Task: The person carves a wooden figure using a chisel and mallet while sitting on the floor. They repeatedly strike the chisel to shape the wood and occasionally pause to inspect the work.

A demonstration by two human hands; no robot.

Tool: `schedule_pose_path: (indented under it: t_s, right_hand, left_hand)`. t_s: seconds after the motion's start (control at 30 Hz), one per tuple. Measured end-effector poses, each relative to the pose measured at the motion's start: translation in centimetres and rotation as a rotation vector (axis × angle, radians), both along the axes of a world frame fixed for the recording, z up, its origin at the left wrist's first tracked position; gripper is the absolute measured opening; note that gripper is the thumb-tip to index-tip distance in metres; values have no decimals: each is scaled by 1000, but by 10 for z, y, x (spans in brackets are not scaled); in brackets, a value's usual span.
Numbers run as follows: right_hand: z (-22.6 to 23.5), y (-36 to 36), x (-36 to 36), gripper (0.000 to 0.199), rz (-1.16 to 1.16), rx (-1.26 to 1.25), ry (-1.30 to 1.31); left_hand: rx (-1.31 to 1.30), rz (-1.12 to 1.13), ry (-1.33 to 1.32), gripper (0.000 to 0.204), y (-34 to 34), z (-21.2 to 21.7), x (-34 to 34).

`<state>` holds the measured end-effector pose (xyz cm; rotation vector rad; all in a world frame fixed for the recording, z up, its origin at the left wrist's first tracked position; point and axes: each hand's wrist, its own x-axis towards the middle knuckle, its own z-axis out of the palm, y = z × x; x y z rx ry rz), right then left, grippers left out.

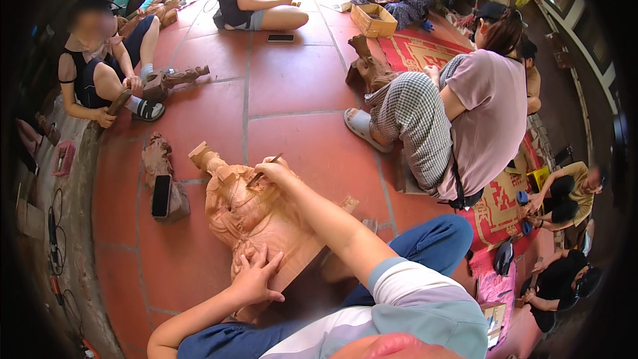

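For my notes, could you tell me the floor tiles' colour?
Reddish-brown terracotta floor tiles, clearest in the head view.

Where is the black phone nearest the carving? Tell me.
In the head view, the black phone leans on a small wooden block on the red tile floor, just left of the wooden statue the person is carving.

The carving (249, 216) is pale orange-pink wood, lying on a floor (292, 83) of red-brown tiles with grey joints. The sleeve (412, 299) is striped white, grey and light blue above blue jeans (432, 242), and a black phone (161, 195) lies nearby. A seated person wears checked grey trousers (415, 123) and a mauve shirt (495, 116), beside a red mat (422, 50) with a yellow pattern.
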<state>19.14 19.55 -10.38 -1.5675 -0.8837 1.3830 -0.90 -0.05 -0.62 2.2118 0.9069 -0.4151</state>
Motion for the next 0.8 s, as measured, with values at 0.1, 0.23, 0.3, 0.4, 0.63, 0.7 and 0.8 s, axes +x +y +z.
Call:
schedule_pose_path:
  t_s: [0.1, 0.23, 0.3, 0.4, 0.63, 0.7, 0.8]
  right_hand:
    - [1, 9, 0, 20, -1, 56, -53]
    - [-8, 6, -11, 18, 36, 138, -149]
    - [4, 4, 3, 18, 125, 21, -145]
    - [16, 20, 5, 16, 92, 22, -84]
    - [13, 5, -16, 15, 114, 79, -128]
    - [30, 12, -2, 15, 221, -26, -137]
    - [-11, 32, -5, 17, 58, 120, -173]
  left_hand:
    - [17, -8, -44, 110, 1, -5, -2]
    - [21, -6, -66, 110, 1, -7, -3]
    - [-10, -6, -25, 111, 2, -9, -2]
    - [-28, -14, -21, 111, 5, -9, 0]
    - [-5, -6, -63, 112, 2, -8, -5]
    - [-11, 0, -75, 112, 1, -12, -5]
    - [-25, -20, -55, 112, 5, -10, 2]
